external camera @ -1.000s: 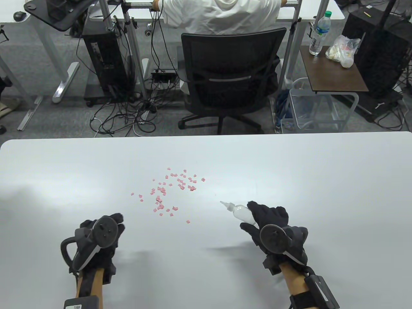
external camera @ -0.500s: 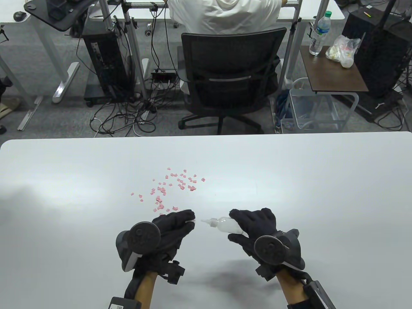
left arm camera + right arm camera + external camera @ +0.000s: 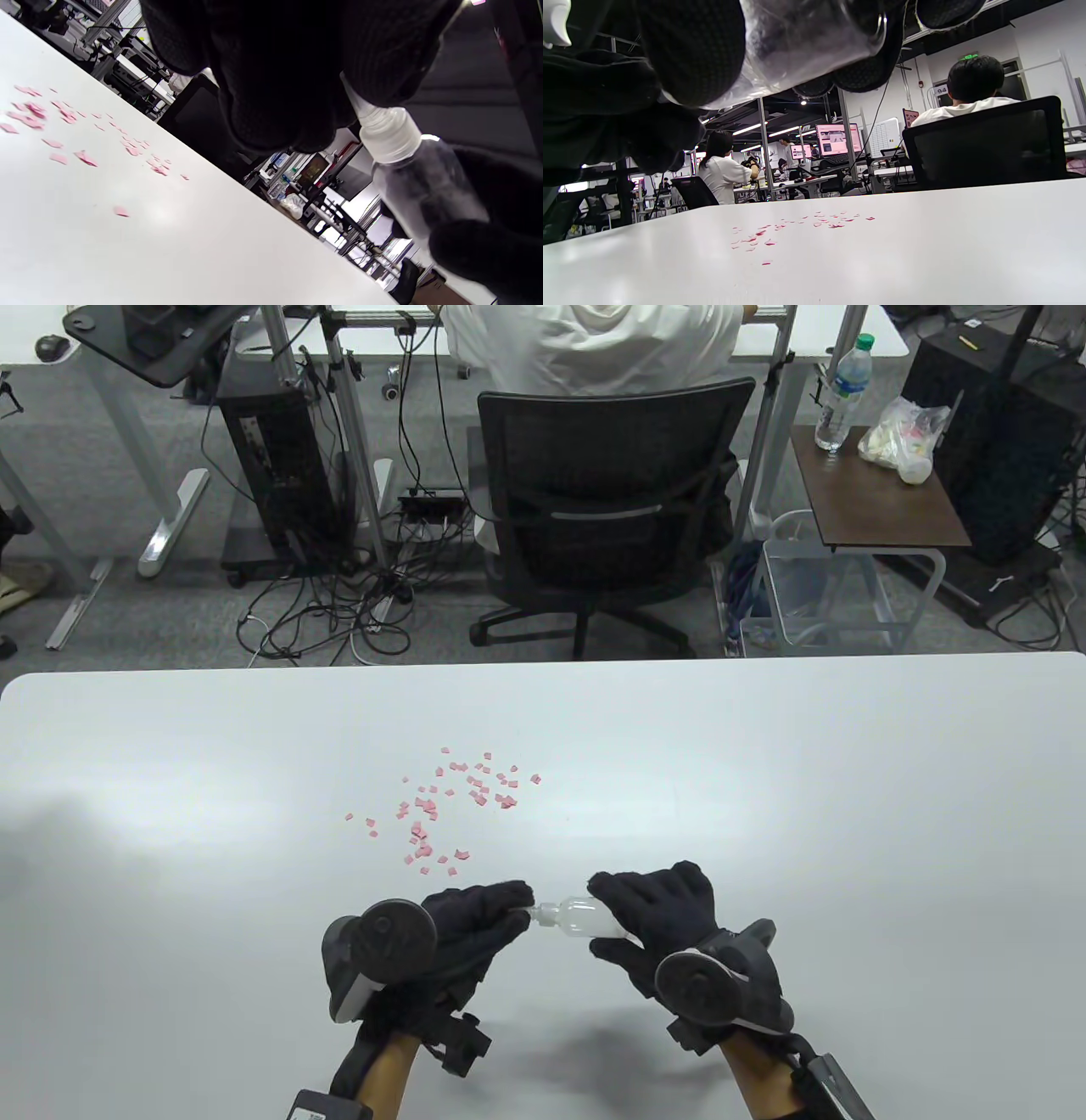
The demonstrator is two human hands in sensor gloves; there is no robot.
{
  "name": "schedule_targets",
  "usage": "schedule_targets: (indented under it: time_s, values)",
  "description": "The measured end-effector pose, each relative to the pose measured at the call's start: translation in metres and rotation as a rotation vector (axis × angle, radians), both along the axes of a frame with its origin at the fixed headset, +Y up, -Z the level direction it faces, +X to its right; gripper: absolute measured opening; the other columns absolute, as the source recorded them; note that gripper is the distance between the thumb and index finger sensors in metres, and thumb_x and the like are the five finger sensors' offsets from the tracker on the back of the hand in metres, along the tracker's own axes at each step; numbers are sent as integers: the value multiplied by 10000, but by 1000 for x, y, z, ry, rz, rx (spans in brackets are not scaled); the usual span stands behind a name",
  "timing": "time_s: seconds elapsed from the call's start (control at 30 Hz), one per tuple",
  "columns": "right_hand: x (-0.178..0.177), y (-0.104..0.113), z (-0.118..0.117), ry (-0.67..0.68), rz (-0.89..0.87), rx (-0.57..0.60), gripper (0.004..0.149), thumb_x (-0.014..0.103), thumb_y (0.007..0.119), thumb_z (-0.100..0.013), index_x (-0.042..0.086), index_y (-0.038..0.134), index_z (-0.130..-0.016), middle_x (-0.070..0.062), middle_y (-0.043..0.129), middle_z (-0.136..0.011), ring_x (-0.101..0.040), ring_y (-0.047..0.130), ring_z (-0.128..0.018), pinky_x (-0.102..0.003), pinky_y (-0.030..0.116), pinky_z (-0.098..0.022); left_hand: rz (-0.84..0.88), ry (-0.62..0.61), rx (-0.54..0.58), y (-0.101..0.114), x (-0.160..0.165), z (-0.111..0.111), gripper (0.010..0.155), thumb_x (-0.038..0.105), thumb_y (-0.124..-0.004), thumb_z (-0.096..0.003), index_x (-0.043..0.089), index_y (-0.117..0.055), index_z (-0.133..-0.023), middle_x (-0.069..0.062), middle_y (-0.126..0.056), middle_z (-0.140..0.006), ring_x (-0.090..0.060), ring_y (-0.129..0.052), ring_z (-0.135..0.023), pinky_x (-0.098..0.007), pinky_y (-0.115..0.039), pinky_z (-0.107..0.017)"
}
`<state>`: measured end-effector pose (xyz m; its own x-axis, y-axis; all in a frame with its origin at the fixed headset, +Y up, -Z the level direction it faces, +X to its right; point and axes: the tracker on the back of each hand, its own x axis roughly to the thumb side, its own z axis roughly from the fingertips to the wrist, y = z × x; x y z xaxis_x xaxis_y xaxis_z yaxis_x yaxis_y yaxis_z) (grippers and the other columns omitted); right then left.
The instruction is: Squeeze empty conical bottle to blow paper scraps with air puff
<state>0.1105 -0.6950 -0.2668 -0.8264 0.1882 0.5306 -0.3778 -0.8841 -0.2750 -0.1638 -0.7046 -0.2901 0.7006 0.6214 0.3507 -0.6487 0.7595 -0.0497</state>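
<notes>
My right hand (image 3: pixel 653 916) grips a clear empty bottle (image 3: pixel 579 918) with a white conical nozzle cap, held above the white table (image 3: pixel 764 780) and pointing left. My left hand (image 3: pixel 488 912) pinches the nozzle tip with its fingertips (image 3: pixel 513 892). In the left wrist view the white cap (image 3: pixel 388 135) and clear body (image 3: pixel 424 186) show below my gloved fingers (image 3: pixel 275 84). In the right wrist view my fingers wrap the clear body (image 3: pixel 806 38). Several pink paper scraps (image 3: pixel 441 814) lie scattered on the table, beyond and left of the hands.
Beyond the table's far edge a person sits in a black office chair (image 3: pixel 611 509). A small brown side table (image 3: pixel 878 487) with a water bottle and a bag stands at the right. Cables lie on the floor.
My left hand moved right from the near left of the table and took hold of the nozzle tip. My right hand brought the bottle left and nearer to me.
</notes>
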Motion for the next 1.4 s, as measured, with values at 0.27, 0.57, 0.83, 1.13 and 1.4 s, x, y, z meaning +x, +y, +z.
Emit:
schedule_targets:
  time_s: [0.27,0.57,0.83,1.13,1.4]
  values:
    - [-3,-13,-5,14,-40,-158,671,452,879,-461,188,736,-1061,-112,866,-971,-379,877,-817,-732,548,-682,-92,35,138,-2,4,10,468,412,-880,-499,264,-865,-943,-7,-1007,-874,-172,-1067,-693,-504,-631,-765]
    - [-2,-18,-10,47,-70,-226,669,441,889,-455,176,749,-1053,-119,871,-960,-379,878,-807,-727,551,-684,-144,43,222,-3,7,15,451,368,-963,-454,288,-887,-891,8,-1020,-859,-168,-1077,-690,-501,-633,-766]
    - [0,-20,-17,80,-27,-391,668,459,861,-475,147,754,-1056,-141,890,-932,-368,893,-785,-724,559,-682,-372,10,423,-4,24,26,439,342,-1001,-421,311,-888,-844,54,-1029,-847,-145,-1094,-697,-436,-646,-783]
    - [2,-17,-10,85,23,-186,660,439,899,-441,197,768,-1042,-102,883,-950,-359,886,-809,-722,559,-689,-592,-42,345,-9,36,25,495,438,-846,-505,253,-837,-964,6,-1019,-832,-169,-1072,-712,-478,-629,-780]
    - [-2,-27,-16,123,60,-355,668,467,848,-479,155,745,-1060,-154,893,-917,-363,906,-753,-698,596,-684,-685,-70,563,-12,39,34,465,411,-863,-474,251,-902,-909,6,-1043,-781,-176,-1076,-666,-477,-611,-792]
